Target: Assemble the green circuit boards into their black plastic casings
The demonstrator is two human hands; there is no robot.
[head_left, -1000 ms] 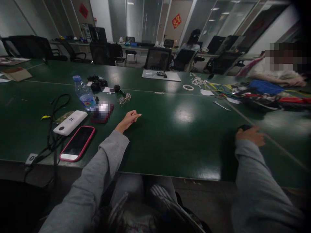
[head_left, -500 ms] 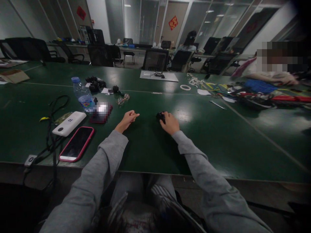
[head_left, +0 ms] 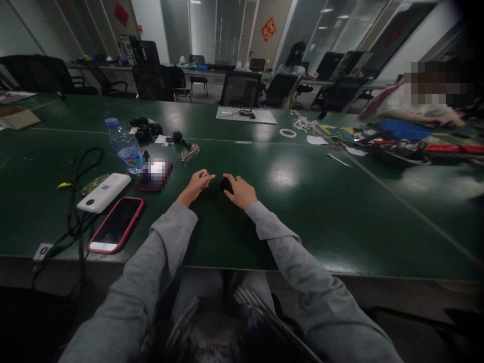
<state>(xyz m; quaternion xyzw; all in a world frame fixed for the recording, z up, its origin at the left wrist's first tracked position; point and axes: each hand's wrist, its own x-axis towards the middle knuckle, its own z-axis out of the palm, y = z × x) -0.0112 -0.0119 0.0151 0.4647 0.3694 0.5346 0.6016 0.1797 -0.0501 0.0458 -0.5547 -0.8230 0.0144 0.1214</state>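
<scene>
My right hand (head_left: 242, 191) is wrapped over a small black object (head_left: 227, 185), which looks like a computer mouse, on the green table (head_left: 302, 212). Just to its left is my left hand (head_left: 196, 184), index finger pointing right and the other fingers curled; whether anything is inside them is hidden. The two hands are close but apart. Round-framed glasses (head_left: 190, 153) lie beyond my left hand. To the left are a dark red device (head_left: 145, 184), a phone with a pink case (head_left: 116, 225) and a white power bank (head_left: 105, 193).
A water bottle (head_left: 128, 151) stands at the left, near black cables (head_left: 77, 201). Farther back are a white board (head_left: 227, 115) and a tape ring (head_left: 287, 133). At the right, a person sits behind a heap of coloured cables (head_left: 401, 143), with a wrench-like tool (head_left: 338, 160) nearby.
My right hand has moved left with the black object, closer to my left hand. My left hand keeps nearly the same place and pose. The whole view has shifted slightly.
</scene>
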